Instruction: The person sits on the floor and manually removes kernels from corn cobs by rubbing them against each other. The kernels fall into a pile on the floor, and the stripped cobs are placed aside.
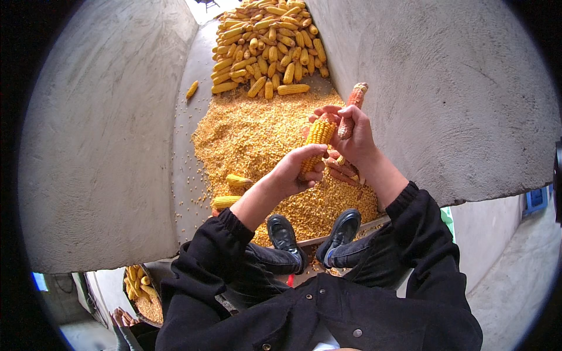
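Observation:
My left hand (303, 166) grips an ear of yellow corn (319, 134), tilted with its upper end bare of kernels. My right hand (355, 131) holds a reddish bare corncob (356, 97) between thumb and palm, its fingers behind the top of the ear. Below both hands spreads a thick layer of loose corn kernels (254, 136). Several bare cobs (344, 173) lie on the kernels beneath my right wrist, partly hidden. Two yellow ears (226, 202) rest near my left forearm.
A tall pile of corn ears (272, 48) stands at the far end, between rough concrete walls (109, 131) (430, 96). A single ear (192, 90) lies by the left wall. My shoes (282, 232) are at the near edge. A basket (145, 289) of ears and kernels sits lower left, beside another person's hand.

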Demonstrator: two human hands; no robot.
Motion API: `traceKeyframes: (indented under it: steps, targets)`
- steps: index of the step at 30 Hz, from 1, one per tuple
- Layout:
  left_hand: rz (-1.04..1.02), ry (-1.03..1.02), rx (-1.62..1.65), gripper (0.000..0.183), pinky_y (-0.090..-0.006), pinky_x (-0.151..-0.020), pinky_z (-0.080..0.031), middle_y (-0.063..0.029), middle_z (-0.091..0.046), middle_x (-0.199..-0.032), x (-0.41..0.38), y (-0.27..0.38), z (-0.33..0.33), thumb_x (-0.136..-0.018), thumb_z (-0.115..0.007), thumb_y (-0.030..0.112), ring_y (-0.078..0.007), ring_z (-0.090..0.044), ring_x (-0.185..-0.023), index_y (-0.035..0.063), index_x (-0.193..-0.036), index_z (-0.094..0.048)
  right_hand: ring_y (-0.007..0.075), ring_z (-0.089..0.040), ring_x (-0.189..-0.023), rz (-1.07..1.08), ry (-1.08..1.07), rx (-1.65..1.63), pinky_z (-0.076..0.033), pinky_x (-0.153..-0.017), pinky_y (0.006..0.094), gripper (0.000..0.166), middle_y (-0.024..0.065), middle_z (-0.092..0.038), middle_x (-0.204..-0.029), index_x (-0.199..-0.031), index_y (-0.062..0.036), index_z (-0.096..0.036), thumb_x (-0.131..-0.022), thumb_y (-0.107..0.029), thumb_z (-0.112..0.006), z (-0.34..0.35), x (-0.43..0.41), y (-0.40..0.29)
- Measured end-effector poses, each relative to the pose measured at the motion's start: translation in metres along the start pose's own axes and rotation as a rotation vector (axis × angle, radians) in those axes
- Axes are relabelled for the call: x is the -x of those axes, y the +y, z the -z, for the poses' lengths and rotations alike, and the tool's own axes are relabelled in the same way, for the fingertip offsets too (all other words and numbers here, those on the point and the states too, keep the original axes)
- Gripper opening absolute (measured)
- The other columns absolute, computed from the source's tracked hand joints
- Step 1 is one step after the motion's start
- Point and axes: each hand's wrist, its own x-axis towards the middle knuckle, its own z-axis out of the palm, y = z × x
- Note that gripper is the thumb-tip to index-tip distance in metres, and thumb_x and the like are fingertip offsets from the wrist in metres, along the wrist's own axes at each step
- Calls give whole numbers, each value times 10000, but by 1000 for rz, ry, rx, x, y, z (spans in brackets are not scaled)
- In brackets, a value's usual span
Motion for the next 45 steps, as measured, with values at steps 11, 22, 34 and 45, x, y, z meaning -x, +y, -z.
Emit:
traceKeyframes:
  steps: [11, 22, 34, 45]
  targets:
    - [-254, 241, -565, 237, -304, -396, -462, 11, -515, -636, -3, -19, -9, -822, -678, 241, -101, -510, -483, 39, -915, -595, 239, -613, -803, 43, 39, 42, -531, -803, 415, 76, 64, -560, -775, -854, -72, -529, -841, -146, -517, -8, 1, 21]
    - [-627, 562, -1169, 468, -414, -766, -542, -235, -667, -946, -16, -17, 3, -803, -749, 233, -344, -676, -918, -28, -1141, -557, 229, -635, -884, 85, 178, 126, -529, -809, 394, 147, 96, -636, -872, -909, -48, -571, -883, -188, -535, 4, -9, 11]
    - [-63, -38, -197, 200, -264, -432, -409, 34, -489, -653, 1, -4, -7, -899, -671, 262, -72, -445, -476, 109, -922, -545, 276, -631, -897, 90, -37, 32, -535, -851, 424, 177, 117, -614, -895, -944, -13, -564, -840, -139, -496, -8, 2, 10]
    - [-321, 386, -804, 329, -312, -443, -547, -41, -593, -749, -5, -20, -29, -808, -684, 180, -126, -580, -540, 20, -1058, -540, 250, -619, -789, 112, 116, 119, -530, -760, 411, 171, 95, -575, -761, -813, -58, -538, -854, -222, -519, 3, -8, 16]
